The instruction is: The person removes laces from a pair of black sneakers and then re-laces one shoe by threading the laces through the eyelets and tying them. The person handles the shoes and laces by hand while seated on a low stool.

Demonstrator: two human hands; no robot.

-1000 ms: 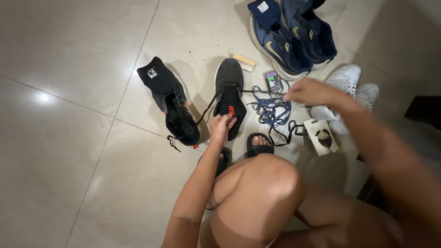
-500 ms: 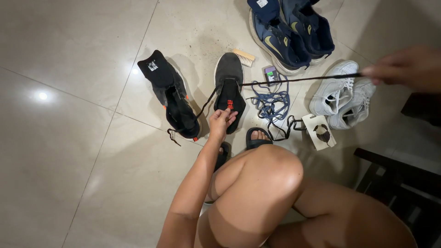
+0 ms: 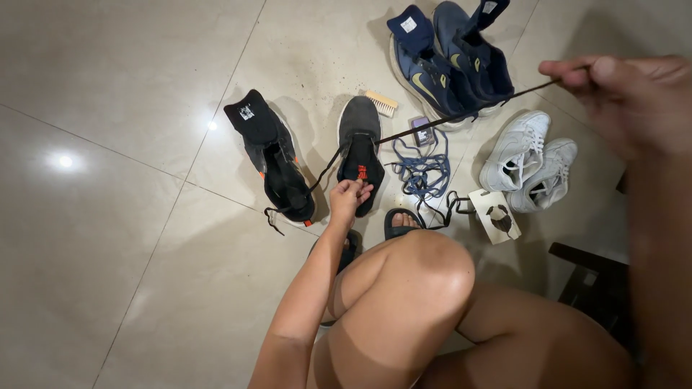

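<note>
Person crouched over a tiled floor [image 3: 130, 86], knee up in the foreground.

Left hand [image 3: 347, 198] closed on the heel end of a black shoe [image 3: 359, 148], fingers curled over the collar by the orange tag. Shoe lies flat on the floor, about the middle of the view; long axis runs straight away from the person, toe pointing to the far edge of the floor, heel nearest the knee.

Right hand [image 3: 627, 90] raised at the right edge of the view, close to the camera and blurred; thumb and forefinger pinched shut on the end of a black lace [image 3: 461, 112]. Lace drawn taut, running in a straight line from the shoe's eyelets up and to the right to the pinch. A second length of lace trails from the shoe toward the left.

Second black shoe [image 3: 277, 162] just left of the first, tongue pulled up, toe nearer the person. Wooden brush [image 3: 381, 102] just beyond the held shoe's toe. Loose blue laces [image 3: 422, 173] heaped to its right. Pair of navy shoes [image 3: 450, 61] at the far side; pair of white shoes [image 3: 530, 158] right of the laces. Small white card [image 3: 494, 215] near the sandalled foot [image 3: 404, 222].
</note>
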